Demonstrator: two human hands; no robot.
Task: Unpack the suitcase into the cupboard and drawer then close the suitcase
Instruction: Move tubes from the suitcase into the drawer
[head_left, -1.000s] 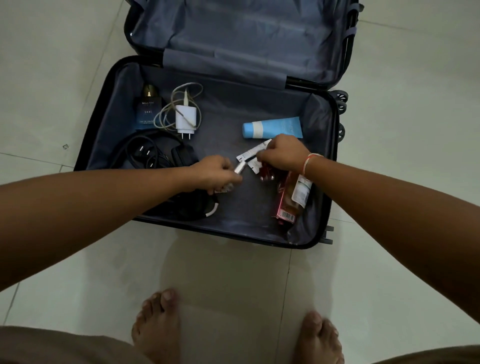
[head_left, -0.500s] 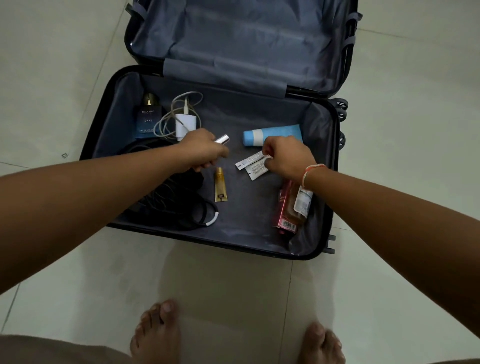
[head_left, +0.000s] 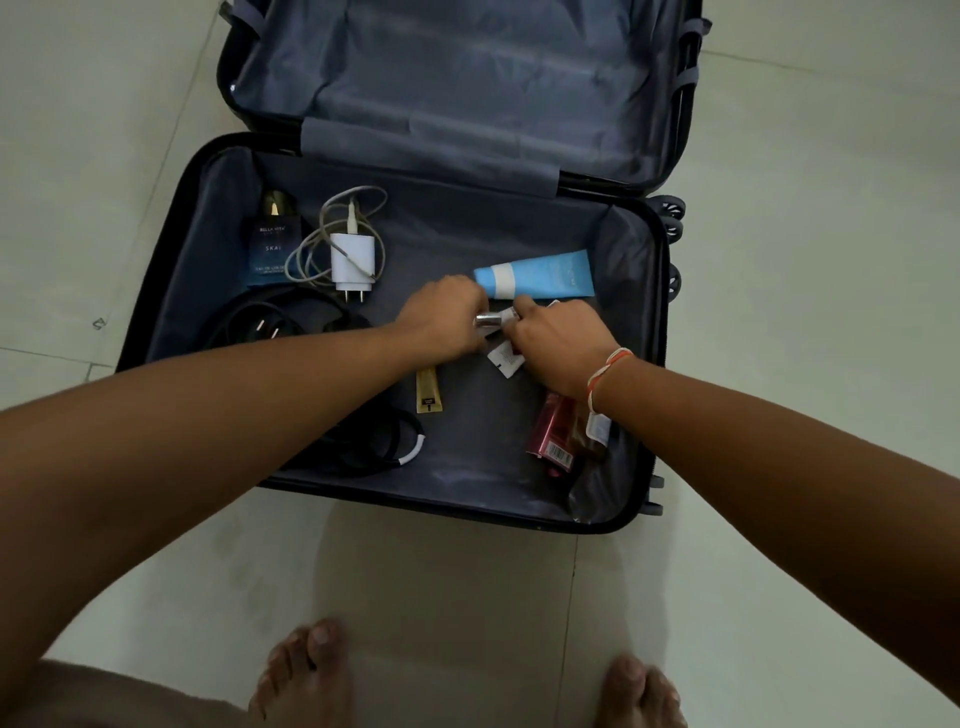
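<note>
An open dark suitcase (head_left: 171, 270) lies on the floor with its lid up. My left hand (head_left: 441, 317) grips a small silver tube (head_left: 488, 318) over the middle of the case. My right hand (head_left: 556, 338) meets it there and holds small white sachets (head_left: 504, 358). Just beyond the hands lies a blue and white tube (head_left: 540, 273). A gold tube (head_left: 428, 395) sits below my left hand. A pink packet (head_left: 556, 431) lies under my right wrist. At the left are a blue perfume box (head_left: 272, 244), a white charger with cable (head_left: 350, 257) and black cables (head_left: 270, 322).
Pale floor tiles (head_left: 805, 260) surround the suitcase. Its wheels (head_left: 672, 213) stick out at the right. My bare feet (head_left: 306, 675) stand on the tiles just in front of the case.
My left hand lifted the silver tube from beside the gold tube and carried it right to meet my right hand, which still holds the sachets. The camera moved closer.
</note>
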